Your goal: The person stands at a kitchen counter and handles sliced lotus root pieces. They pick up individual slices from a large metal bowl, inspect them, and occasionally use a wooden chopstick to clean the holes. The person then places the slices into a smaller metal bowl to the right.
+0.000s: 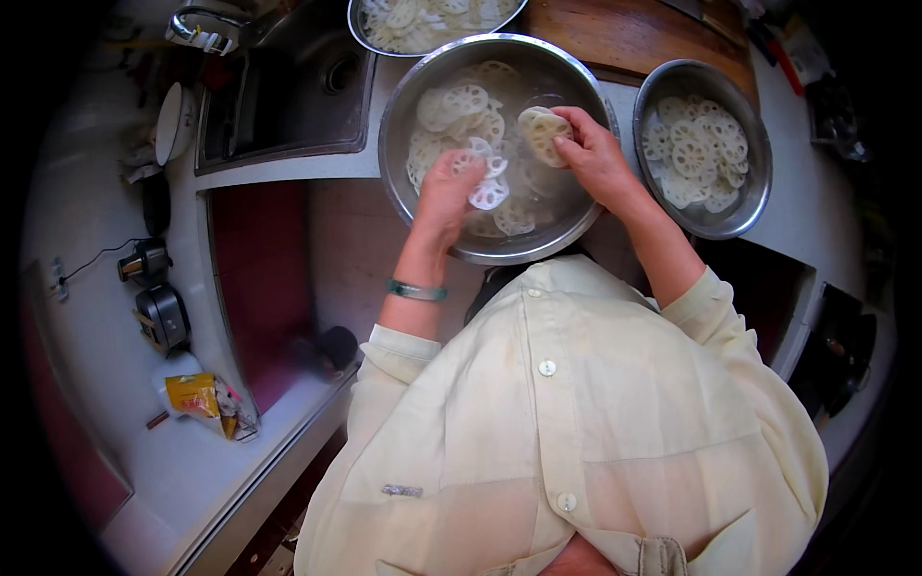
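Observation:
A large steel basin (pixel 497 253) stands before me, with cloudy water and many lotus root slices (pixel 461 108) in it. My left hand (pixel 448 189), a green bangle on its wrist, grips a few white lotus root slices (pixel 490 193) over the basin's left half. Over the right half, my right hand (pixel 592 153) pinches a small stack of lotus root slices (pixel 545 137) between thumb and fingers. The slices in the right hand look more yellowish than those in the left. More slices lie under the water, partly blurred.
To the right sits a smaller steel bowl (pixel 762 194) of lotus root slices. Behind the basin are another steel bowl (pixel 392 52) with cut pieces and a wooden cutting board (pixel 627 32). A sink (pixel 288 108) with a faucet (pixel 191 32) lies to the left.

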Action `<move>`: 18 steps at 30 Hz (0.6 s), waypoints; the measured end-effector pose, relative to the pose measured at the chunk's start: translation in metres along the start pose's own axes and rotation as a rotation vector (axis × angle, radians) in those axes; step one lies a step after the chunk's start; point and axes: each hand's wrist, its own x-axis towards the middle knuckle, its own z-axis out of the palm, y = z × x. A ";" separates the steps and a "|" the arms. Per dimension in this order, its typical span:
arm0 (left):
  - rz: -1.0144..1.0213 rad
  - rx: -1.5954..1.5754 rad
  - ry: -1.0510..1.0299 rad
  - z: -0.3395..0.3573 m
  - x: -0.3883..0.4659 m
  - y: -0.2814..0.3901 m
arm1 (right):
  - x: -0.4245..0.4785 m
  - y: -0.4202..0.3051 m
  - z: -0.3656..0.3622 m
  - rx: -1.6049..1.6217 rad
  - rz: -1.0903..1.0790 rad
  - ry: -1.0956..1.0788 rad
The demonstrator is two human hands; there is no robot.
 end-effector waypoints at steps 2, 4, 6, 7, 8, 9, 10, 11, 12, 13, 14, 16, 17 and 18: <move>0.018 -0.134 -0.033 -0.007 -0.008 0.009 | -0.003 -0.004 -0.001 -0.054 -0.004 0.000; 0.072 -0.232 -0.060 -0.007 -0.013 0.013 | -0.006 -0.005 -0.002 -0.126 -0.027 -0.020; 0.133 -0.290 -0.068 -0.002 -0.018 0.017 | -0.009 -0.006 -0.002 -0.177 -0.061 -0.033; 0.165 -0.299 -0.061 0.003 -0.020 0.019 | -0.011 -0.006 -0.001 -0.193 -0.083 -0.035; 0.198 -0.307 -0.055 0.007 -0.023 0.021 | -0.012 -0.006 -0.001 -0.209 -0.105 -0.037; 0.224 -0.287 -0.055 0.009 -0.025 0.023 | -0.014 -0.008 -0.001 -0.243 -0.090 -0.054; 0.250 -0.266 -0.055 0.012 -0.027 0.025 | -0.016 -0.012 -0.001 -0.278 -0.075 -0.071; 0.276 -0.245 -0.056 0.014 -0.029 0.026 | -0.017 -0.014 -0.001 -0.313 -0.060 -0.087; 0.288 -0.203 -0.040 0.016 -0.029 0.029 | -0.018 -0.013 -0.001 -0.335 -0.082 -0.084; 0.300 -0.161 -0.026 0.018 -0.029 0.031 | -0.018 -0.010 0.000 -0.358 -0.104 -0.079; 0.312 -0.118 -0.013 0.020 -0.029 0.033 | -0.019 -0.006 0.001 -0.381 -0.125 -0.072; 0.325 0.094 0.039 0.022 -0.027 0.038 | -0.020 -0.001 0.002 -0.426 -0.214 -0.053; 0.332 0.197 0.056 0.021 -0.024 0.040 | -0.021 0.001 0.003 -0.456 -0.255 -0.036; 0.346 0.432 0.076 0.010 -0.015 0.034 | -0.022 0.002 0.004 -0.499 -0.305 -0.024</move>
